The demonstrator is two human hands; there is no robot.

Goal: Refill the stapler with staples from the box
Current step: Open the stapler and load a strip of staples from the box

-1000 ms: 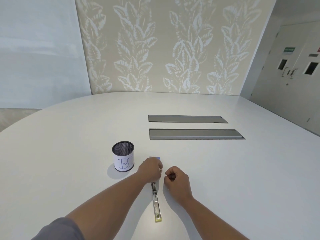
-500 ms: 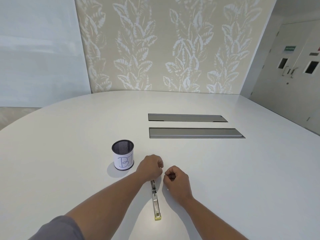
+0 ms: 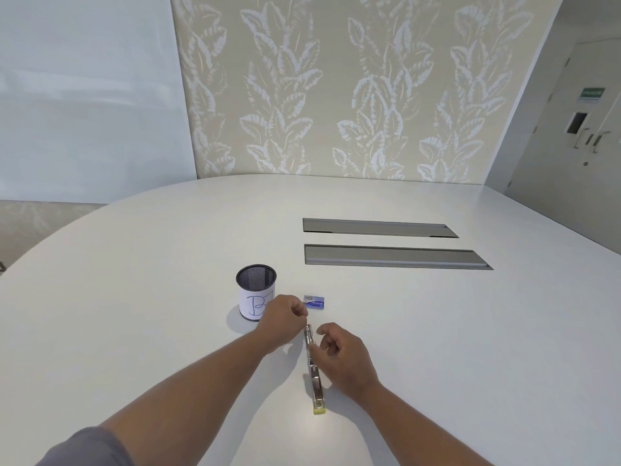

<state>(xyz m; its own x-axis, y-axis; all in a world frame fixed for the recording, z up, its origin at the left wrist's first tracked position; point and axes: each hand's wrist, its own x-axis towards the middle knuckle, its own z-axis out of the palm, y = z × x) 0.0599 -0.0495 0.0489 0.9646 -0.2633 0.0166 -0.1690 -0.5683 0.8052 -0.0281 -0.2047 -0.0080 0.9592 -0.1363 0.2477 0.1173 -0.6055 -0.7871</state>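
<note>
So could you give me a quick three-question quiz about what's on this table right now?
1. True or false: the small blue-and-white staple box lies beyond the long silver metal stapler.
2. Which hand is nearer the black mesh cup with a white paper label: A left, B right?
3. Fill in: the stapler's near end is ___ coloured.

Key: 1 true; 2 A; 3 yellow.

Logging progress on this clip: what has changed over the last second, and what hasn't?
The left hand has drawn back toward the person, uncovering the staple box, which lies on the table just beyond the stapler. The right hand has loosened from a fist, fingers near the stapler's middle. Whether either hand holds staples cannot be told. Stapler and mesh cup stayed put.
</note>
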